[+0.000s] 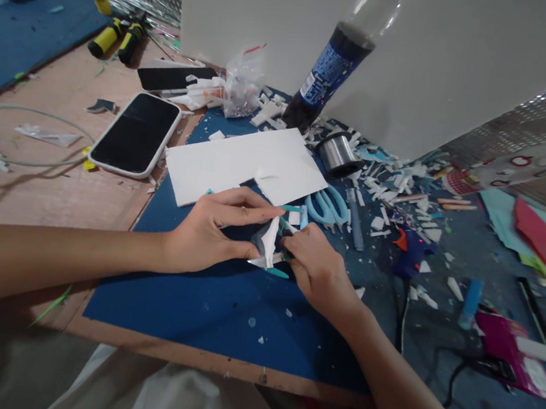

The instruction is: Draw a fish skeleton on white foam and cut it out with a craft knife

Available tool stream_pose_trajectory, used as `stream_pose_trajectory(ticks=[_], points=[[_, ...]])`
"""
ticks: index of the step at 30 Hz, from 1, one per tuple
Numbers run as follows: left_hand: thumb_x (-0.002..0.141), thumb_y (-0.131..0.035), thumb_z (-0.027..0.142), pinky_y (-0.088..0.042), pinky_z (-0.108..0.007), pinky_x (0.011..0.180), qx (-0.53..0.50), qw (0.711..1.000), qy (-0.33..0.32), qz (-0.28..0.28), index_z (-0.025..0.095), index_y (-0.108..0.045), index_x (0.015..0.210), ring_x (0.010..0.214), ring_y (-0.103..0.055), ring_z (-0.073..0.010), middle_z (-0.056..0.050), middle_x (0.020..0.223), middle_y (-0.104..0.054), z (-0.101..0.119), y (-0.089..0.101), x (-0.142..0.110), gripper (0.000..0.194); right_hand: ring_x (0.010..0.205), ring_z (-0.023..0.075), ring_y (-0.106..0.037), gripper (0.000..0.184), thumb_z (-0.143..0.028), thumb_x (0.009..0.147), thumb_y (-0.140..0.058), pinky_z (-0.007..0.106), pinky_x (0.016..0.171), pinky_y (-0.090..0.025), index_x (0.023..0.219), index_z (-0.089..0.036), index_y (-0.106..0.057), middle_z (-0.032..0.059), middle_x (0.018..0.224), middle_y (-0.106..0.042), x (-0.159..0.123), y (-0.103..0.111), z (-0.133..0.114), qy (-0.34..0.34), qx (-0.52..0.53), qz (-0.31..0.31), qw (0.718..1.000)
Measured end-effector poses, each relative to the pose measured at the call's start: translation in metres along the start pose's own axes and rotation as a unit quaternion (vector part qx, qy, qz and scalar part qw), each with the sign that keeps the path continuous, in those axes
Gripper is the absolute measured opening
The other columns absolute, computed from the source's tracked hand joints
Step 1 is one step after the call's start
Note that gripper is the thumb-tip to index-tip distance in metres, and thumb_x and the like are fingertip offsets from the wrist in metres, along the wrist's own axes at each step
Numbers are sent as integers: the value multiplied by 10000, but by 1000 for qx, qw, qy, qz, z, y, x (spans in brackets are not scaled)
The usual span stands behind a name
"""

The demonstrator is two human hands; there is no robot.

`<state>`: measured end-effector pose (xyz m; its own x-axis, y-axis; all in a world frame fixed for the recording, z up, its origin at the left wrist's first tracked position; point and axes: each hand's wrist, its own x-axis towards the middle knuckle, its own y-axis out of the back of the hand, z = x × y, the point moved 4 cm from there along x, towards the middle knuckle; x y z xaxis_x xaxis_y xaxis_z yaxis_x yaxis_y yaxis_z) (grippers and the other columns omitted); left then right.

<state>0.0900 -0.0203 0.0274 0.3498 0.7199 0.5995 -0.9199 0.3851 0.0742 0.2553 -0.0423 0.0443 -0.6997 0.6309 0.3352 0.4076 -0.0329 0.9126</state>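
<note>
My left hand comes in from the left and pinches a small folded white piece between thumb and fingers, just above the blue cutting mat. My right hand is closed around a thin tool with a flat, blade-like tip, which points left under the white piece. Its handle is mostly hidden in my fist. A teal sliver shows below the tip. Beyond my hands lies a white board, and light-blue scissors rest just past my right hand.
A tilted-looking cola bottle and a wire spool stand behind the board. White scraps litter the right side, near a blue glue gun with its cord. A phone and pliers lie to the left.
</note>
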Motion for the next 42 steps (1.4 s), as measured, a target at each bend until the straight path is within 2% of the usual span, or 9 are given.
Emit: stream_pose_trajectory(ticks=[11,21,29,37,39,42], points=[[729,-718,141,-552,-232,791,21,1000,-3,2,294,-567,1211,924,-609,-141,-58,1009,-617,1,0,-1,528,626,151,-343,202,-22,852,-349,274,595,-386,787,-168,-473,12,622,-406,0,-2,-2,3,-9,6,1000],[758,-700,201,-556,-247,818,33,999,-7,12,272,-584,1199,943,-619,-151,-71,1013,-638,2,0,-2,462,631,149,-334,209,-14,837,-353,267,582,-366,772,-166,-481,14,619,-419,1,-5,-3,-9,-1,15,1000],[749,-699,139,-556,-258,836,46,999,-6,9,273,-575,1209,972,-626,-157,-71,1057,-649,1,0,-4,496,625,148,-332,200,-16,830,-350,272,589,-365,765,-172,-457,10,622,-397,0,-7,-4,-8,7,28,1000],[772,-676,133,-551,-310,891,30,998,-61,4,255,-517,1271,1101,-593,-190,-72,1167,-641,1,0,-6,537,631,146,-364,195,-22,836,-360,263,576,-364,767,-175,-460,14,623,-421,-3,-4,-2,-13,13,45,999],[777,-671,132,-556,-325,884,14,999,-52,2,266,-510,1277,1111,-588,-204,-71,1183,-632,0,1,-7,542,645,151,-383,180,-35,843,-371,265,580,-373,786,-172,-473,23,639,-453,-4,-4,0,-12,12,46,999],[774,-680,163,-564,-360,861,3,1000,-4,4,285,-530,1260,1080,-602,-235,-81,1180,-630,-3,2,-7,523,648,152,-396,154,-55,854,-392,269,576,-372,815,-168,-488,28,647,-480,-6,-3,4,-15,20,52,998]])
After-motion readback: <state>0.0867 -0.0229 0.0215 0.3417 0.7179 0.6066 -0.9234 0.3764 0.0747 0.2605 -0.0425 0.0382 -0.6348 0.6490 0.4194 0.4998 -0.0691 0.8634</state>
